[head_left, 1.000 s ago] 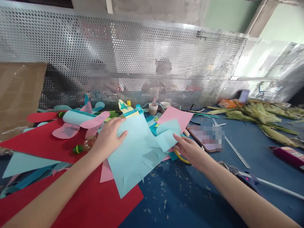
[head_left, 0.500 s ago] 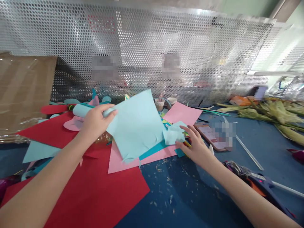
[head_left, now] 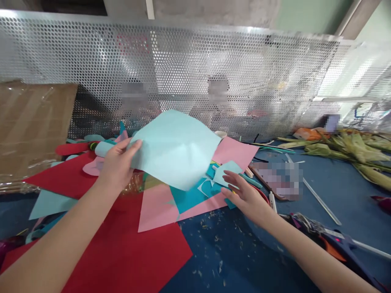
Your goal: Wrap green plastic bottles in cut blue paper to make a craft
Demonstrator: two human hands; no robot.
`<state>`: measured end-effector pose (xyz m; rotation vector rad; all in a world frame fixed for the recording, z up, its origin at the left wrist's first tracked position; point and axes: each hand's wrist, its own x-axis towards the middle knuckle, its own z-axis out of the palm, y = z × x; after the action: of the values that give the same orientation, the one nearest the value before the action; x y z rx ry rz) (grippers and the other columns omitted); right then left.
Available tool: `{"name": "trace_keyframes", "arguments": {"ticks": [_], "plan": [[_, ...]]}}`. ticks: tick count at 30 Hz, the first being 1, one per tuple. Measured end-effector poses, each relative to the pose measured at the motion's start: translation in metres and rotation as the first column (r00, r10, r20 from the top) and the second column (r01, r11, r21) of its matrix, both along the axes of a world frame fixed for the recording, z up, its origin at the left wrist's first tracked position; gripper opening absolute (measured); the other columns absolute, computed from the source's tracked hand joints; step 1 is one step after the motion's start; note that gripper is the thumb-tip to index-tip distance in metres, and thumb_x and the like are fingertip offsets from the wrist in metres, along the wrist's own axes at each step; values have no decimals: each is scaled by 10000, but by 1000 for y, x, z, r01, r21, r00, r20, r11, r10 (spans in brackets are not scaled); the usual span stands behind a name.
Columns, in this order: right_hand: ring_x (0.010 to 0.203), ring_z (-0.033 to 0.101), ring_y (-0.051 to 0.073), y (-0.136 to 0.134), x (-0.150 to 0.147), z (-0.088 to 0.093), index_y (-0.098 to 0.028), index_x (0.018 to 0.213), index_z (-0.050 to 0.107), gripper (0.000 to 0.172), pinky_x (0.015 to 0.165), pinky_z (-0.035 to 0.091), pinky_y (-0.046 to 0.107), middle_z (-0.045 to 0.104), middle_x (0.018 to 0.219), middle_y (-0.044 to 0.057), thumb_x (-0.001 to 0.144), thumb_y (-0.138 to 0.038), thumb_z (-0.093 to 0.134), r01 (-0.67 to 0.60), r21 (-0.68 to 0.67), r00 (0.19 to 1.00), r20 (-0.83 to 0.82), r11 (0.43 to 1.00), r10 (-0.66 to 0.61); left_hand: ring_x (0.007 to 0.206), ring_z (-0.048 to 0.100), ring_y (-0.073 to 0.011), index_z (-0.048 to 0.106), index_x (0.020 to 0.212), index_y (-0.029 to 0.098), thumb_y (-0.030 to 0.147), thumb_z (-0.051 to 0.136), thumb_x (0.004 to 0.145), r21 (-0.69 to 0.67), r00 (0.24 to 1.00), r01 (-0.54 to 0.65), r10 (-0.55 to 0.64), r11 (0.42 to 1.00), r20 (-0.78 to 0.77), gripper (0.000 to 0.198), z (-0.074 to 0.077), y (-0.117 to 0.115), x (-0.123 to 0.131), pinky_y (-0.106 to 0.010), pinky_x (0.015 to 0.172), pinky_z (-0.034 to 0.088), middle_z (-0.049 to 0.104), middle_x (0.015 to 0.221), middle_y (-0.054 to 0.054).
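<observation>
My left hand [head_left: 117,165] pinches the left edge of a light blue paper sheet [head_left: 175,148] and holds it lifted above the table, curved over the pile. My right hand [head_left: 244,195] lies open, fingers spread, on small light blue scraps [head_left: 226,171] and a teal sheet [head_left: 189,197]. Under them are pink sheets [head_left: 155,211] and a large red sheet [head_left: 122,252].
A phone [head_left: 275,179] lies right of my right hand, with a pen and thin sticks by it. A glue gun [head_left: 330,240] sits under my right forearm. Corn husks [head_left: 348,150] fill the far right. A perforated metal screen [head_left: 195,77] backs the blue table [head_left: 232,264]; cardboard [head_left: 30,122] leans at left.
My left hand has raised the light blue sheet off the pile and swung it up. My right hand let go of the small blue scrap and spread flat.
</observation>
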<state>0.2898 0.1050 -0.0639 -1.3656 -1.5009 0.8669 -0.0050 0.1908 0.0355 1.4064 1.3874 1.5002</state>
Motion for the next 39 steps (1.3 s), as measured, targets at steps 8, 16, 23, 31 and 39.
{"name": "trace_keyframes", "arguments": {"ticks": [8,16,23,31,39], "plan": [[1220,572,307,-11,-12,22,-320,1405,469,712,934,501,472,643,1291,89,878,-761,279,-249,-94,862,-475,964,176,893,678,-247,732,974,203,506,809,603,-134,975,207,-193,969,112,485,-17,-9,23,-273,636,535,755,955,-44],[1051,661,319,-7,-10,22,-314,1482,306,795,755,562,404,671,1231,83,826,-734,464,-31,-139,831,-554,990,-51,843,685,-261,721,1032,206,500,777,654,-228,962,272,-265,935,62,482,-25,-10,24,-302,642,536,764,928,-56],[834,702,281,-2,0,6,-263,1406,369,733,706,566,416,737,1001,58,781,-527,646,-13,-181,932,-359,983,-54,901,703,-266,698,1102,222,394,805,642,-559,798,493,-602,667,-14,503,-14,-12,10,-310,692,544,761,956,-50],[841,682,286,-6,0,10,-256,1353,474,716,724,560,405,734,904,57,744,-569,683,-6,-235,972,-230,972,-49,926,696,-248,708,1057,250,407,777,655,-557,904,329,-424,762,-46,437,-17,-7,5,-260,621,521,757,965,-50],[620,604,203,-7,-2,11,-252,1056,591,318,550,497,311,615,691,-6,884,-501,492,-87,-137,995,26,987,92,776,697,-211,715,927,216,342,814,588,-498,866,415,-498,761,-40,375,-11,-7,4,-252,598,521,752,818,-20]]}}
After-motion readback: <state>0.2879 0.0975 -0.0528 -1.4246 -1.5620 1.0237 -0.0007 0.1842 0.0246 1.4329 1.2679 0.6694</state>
